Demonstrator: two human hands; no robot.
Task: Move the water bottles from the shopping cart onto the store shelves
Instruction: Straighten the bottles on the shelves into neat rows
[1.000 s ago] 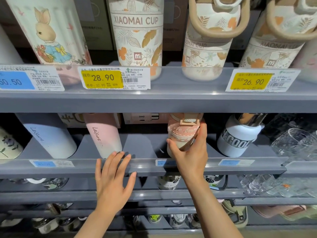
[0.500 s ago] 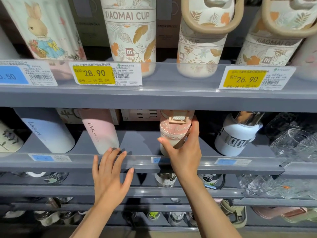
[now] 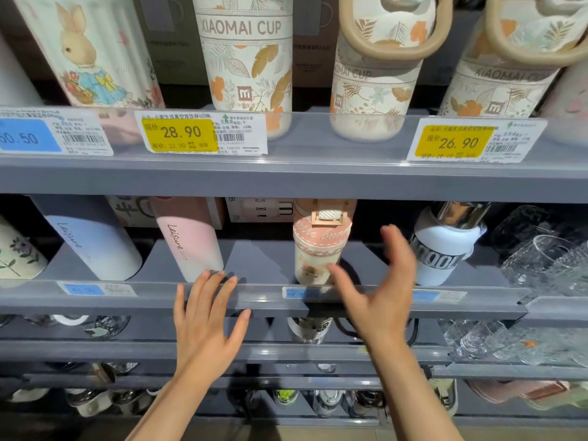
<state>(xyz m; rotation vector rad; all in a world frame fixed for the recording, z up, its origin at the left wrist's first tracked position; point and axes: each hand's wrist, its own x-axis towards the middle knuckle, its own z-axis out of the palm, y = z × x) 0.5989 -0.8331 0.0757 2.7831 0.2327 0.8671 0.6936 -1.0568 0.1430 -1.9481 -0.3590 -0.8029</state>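
The right hand (image 3: 378, 294), fingers spread and empty, hovered at the four o'clock side of the pink lidded plastic bottle (image 3: 318, 249); a careless brush could topple it.

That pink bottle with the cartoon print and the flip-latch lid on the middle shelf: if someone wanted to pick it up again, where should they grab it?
Probably round the straight lower body of the pink cartoon-print bottle, reaching in from the front over the grey shelf lip. It stands upright with free space on both sides, while the shelf above crowds its latched lid. The open right hand already sits at that height.
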